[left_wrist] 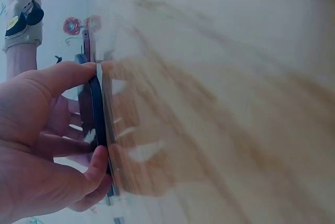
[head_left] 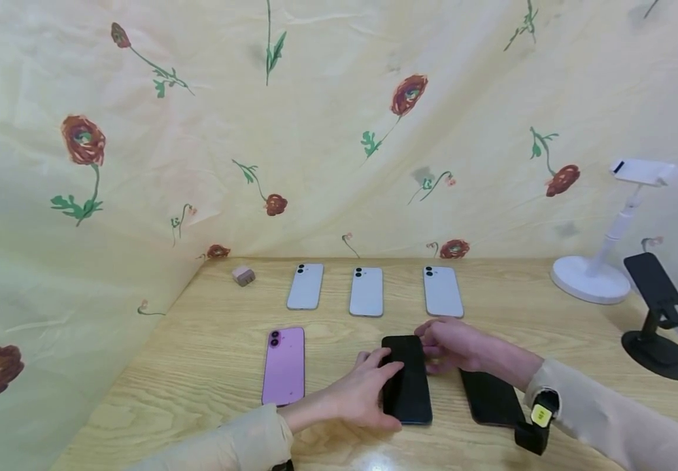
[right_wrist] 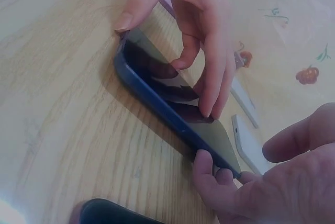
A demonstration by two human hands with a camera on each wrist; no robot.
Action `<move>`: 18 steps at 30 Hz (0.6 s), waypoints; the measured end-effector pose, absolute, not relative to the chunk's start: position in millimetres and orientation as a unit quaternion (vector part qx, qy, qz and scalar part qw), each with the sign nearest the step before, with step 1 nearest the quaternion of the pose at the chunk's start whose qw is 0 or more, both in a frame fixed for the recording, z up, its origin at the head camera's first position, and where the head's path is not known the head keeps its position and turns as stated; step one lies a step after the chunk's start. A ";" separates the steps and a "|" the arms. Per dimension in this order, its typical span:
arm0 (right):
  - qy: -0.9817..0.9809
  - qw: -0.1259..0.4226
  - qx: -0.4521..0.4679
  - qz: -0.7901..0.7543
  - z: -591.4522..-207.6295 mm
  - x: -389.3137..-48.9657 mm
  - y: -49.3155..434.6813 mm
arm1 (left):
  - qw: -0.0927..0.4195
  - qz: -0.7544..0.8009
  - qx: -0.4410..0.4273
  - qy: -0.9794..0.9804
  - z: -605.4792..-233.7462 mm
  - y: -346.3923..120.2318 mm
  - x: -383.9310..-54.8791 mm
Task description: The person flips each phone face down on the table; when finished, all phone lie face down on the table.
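A black phone (head_left: 407,386), screen up, lies on or just above the wooden table (head_left: 186,366) between both hands. The left hand (head_left: 362,392) holds it from the left, thumb at the near end and fingers bent over the left side. In the right wrist view, this phone's dark blue edge (right_wrist: 162,109) shows. From the far right corner, the right hand (head_left: 453,343) grips the phone with bent fingertips on its edge; one finger stands apart from it. A second black phone (head_left: 491,398) lies partly under the right forearm. Left of the hands is a purple phone (head_left: 284,366), back up.
Three white phones (head_left: 306,286) (head_left: 366,292) (head_left: 442,292) lie back up in a row behind. A small pink charger plug (head_left: 243,275) sits at the far left. On the right stand a white phone stand (head_left: 590,280) and a black phone stand (head_left: 660,353). Flowered cloth hangs behind.
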State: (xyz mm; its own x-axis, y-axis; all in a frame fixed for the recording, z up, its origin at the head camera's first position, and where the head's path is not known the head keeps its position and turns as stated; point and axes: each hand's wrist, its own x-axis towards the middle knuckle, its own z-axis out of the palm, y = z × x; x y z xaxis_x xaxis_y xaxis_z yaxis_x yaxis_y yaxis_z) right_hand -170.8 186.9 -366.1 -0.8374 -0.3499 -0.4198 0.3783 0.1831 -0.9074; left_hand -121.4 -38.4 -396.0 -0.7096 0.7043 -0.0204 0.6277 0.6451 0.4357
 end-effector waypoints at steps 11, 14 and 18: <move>0.719 0.284 -0.017 -0.634 -354.5 -168.6 186.6 | 0.088 0.208 0.375 0.899 -395.4 -40.8 -123.2; 0.714 0.286 -0.023 -0.639 -349.9 -167.9 184.8 | 0.075 0.205 0.379 0.899 -396.3 -41.4 -122.9; 0.706 0.290 -0.036 -0.645 -344.3 -166.7 181.1 | 0.068 0.215 0.384 0.895 -397.2 -43.0 -122.9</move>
